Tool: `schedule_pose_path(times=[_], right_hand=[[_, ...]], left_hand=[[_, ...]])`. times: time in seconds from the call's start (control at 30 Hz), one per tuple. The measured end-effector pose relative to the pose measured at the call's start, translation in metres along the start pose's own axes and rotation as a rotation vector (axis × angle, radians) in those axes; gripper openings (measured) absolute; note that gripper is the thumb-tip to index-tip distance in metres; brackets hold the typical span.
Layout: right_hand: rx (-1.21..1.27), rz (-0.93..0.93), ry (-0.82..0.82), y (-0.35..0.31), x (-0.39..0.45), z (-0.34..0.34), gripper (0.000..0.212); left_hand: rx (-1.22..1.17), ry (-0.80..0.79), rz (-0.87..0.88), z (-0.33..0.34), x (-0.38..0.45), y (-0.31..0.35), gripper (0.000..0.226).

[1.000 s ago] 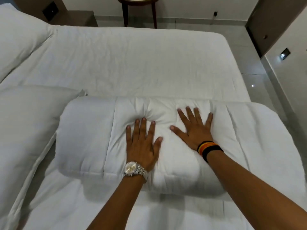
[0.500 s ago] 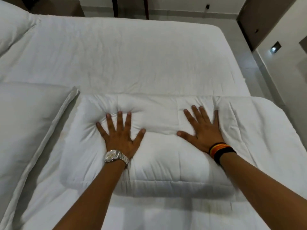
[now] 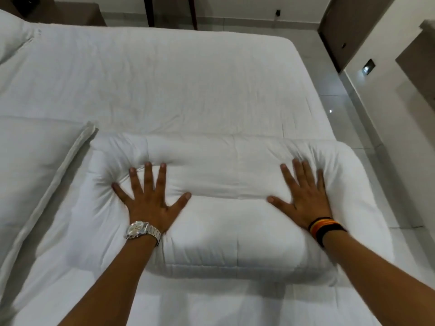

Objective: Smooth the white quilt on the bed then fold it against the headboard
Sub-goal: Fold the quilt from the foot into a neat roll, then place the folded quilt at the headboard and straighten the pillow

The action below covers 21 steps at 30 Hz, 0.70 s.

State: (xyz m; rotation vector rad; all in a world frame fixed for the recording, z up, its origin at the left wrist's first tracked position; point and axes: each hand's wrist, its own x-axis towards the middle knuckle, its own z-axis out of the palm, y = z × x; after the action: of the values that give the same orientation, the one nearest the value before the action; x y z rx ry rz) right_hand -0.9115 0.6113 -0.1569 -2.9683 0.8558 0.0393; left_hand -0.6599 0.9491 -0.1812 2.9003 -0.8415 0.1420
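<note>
The white quilt [image 3: 230, 175] lies folded into a thick padded block across the near part of the bed [image 3: 164, 78]. My left hand [image 3: 148, 198], with a silver watch on the wrist, presses flat on the block's left part, fingers spread. My right hand [image 3: 303, 196], with a striped wristband, presses flat near the block's right end, fingers spread. Neither hand grips the fabric. The quilt dents under both palms.
A white pillow [image 3: 30, 165] lies at the left, its edge beside the quilt; a second pillow [image 3: 11, 38] sits at the far left. Beyond the bed are dark table legs [image 3: 150, 10], a tiled floor [image 3: 334, 95] on the right and a dark door [image 3: 348, 27].
Both hands have slid apart over the quilt, the left hand to the left and the right hand to the right end, flattening the folded block.
</note>
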Motion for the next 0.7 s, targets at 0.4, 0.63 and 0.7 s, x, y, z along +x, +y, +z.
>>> schedule_pose_path(times=[0.4, 0.63, 0.7], right_hand=[[0.344, -0.174, -0.371, -0.095, 0.144, -0.080, 0.136], [0.370, -0.008, -0.794, -0.140, 0.209, -0.050, 0.149], [0.420, -0.027, -0.798, -0.139, 0.207, -0.028, 0.145]], left_hand=[[-0.183, 0.032, -0.472, -0.054, -0.084, 0.069, 0.081], [-0.550, -0.057, -0.981, -0.060, -0.112, 0.138, 0.082], [-0.579, -0.041, -1.020, -0.064, -0.105, 0.145, 0.084]])
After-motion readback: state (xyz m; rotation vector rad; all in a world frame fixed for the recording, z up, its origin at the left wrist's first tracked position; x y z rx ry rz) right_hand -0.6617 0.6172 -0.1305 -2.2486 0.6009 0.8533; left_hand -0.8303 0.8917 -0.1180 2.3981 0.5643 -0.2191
